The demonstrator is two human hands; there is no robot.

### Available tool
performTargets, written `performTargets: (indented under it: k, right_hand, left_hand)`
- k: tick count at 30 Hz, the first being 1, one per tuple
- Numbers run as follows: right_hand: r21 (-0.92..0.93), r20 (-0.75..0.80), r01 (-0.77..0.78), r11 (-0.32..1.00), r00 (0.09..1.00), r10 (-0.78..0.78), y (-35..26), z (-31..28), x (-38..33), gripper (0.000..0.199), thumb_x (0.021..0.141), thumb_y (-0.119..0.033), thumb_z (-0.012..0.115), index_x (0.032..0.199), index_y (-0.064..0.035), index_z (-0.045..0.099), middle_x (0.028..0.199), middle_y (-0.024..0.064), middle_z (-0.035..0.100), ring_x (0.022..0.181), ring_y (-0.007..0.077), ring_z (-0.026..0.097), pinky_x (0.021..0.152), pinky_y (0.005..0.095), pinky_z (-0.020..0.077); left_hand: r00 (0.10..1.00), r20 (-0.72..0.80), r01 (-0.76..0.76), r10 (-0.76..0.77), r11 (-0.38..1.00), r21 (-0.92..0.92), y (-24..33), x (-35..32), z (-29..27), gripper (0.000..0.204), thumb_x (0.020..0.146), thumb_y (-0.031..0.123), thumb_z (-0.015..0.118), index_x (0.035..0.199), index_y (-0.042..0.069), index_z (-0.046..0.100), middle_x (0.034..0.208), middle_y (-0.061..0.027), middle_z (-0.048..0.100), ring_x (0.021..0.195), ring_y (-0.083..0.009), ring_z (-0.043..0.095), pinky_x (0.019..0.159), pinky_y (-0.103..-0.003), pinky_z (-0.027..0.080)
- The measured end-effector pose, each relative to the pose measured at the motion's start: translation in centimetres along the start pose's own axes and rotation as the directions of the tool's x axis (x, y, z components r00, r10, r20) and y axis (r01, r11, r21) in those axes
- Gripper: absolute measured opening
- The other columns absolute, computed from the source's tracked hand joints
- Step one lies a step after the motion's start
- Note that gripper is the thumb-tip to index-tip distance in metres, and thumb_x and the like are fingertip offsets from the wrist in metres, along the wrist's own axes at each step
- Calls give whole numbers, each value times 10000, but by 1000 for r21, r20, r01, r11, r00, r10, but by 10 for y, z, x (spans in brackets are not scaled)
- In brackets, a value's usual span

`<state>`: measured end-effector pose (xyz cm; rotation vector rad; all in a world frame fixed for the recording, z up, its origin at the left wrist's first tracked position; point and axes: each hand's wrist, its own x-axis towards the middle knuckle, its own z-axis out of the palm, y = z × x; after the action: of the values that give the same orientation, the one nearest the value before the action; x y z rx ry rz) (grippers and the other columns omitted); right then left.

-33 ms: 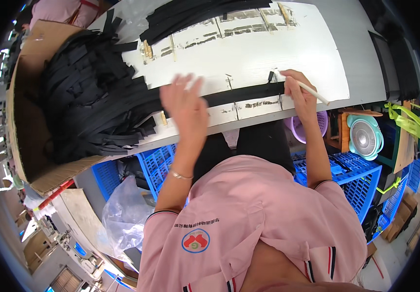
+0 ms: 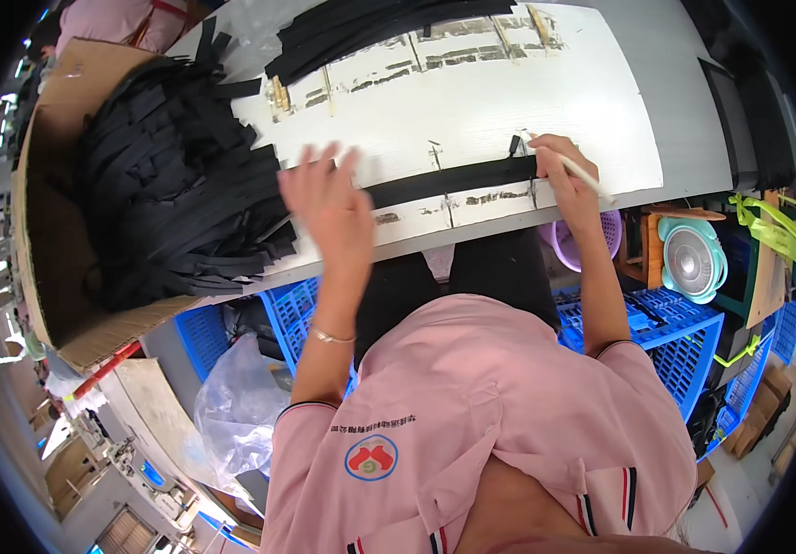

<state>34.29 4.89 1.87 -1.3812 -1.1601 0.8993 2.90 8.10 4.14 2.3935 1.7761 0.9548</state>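
Note:
A black fabric strip [image 2: 458, 177] lies flat across the white board [image 2: 472, 97], along its near side. Over the strip's left end, beside the heap of black strips [image 2: 172, 175], is my left hand [image 2: 329, 203]. Its fingers are spread and slightly blurred, and nothing shows in them. At the strip's right end, my right hand [image 2: 566, 175] pinches a slim white pen [image 2: 587, 177], its tip towards the board. A small black piece [image 2: 514, 145] stands on the board just left of that hand.
An open cardboard box [image 2: 42, 198] holds the heap at the left. More black strips [image 2: 361, 32] lie along the board's far side. Below the table edge are blue crates [image 2: 688, 355], a purple basket [image 2: 612, 231], a small fan [image 2: 691, 260] and a clear plastic bag [image 2: 236, 406].
My left hand has shifted left along the strip towards the heap. My right hand and the pen have moved very slightly left, and the pen is tilted a little differently.

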Motion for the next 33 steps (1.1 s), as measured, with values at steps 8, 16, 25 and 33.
performTargets:
  k: [8, 16, 25, 33]
  right_hand:
    - [-743, 231, 371, 558, 923, -306, -8, 26, 38, 373, 842, -426, 804, 998, -112, 676, 904, 37, 660, 728, 259, 680, 648, 362, 530]
    - [-702, -23, 327, 633, 878, -479, 9, 42, 85, 312, 889, -336, 795, 1060, -104, 676, 903, 58, 672, 701, 215, 681, 580, 311, 521]
    - [-595, -141, 251, 763, 902, -407, -12, 38, 6, 261, 891, -81, 758, 1136, -71, 668, 962, 118, 696, 859, 282, 700, 748, 374, 551]
    - [-715, 115, 455, 531, 826, -552, -12, 57, -58, 395, 838, -139, 792, 1199, -56, 655, 1266, 127, 701, 1210, 283, 654, 1064, 475, 428]
  left_hand:
    - [998, 60, 12, -25, 980, 197, -60, 16, -27, 327, 831, 21, 714, 1143, 114, 747, 1275, -69, 674, 1396, -324, 495, 1246, -583, 138]
    - [999, 9, -47, 50, 975, -216, 10, 14, 13, 269, 734, -35, 721, 964, 104, 738, 1209, -73, 704, 1325, -296, 575, 1219, -524, 265]
    - [989, 77, 145, -124, 878, -455, 37, 23, 56, 226, 939, 94, 684, 1151, 45, 742, 1284, -157, 694, 1328, -332, 575, 1205, -486, 289]
    - [960, 201, -127, 194, 944, -305, 92, -19, 67, 366, 958, 101, 646, 1316, 24, 662, 1427, -162, 607, 1414, -352, 488, 1209, -532, 267]
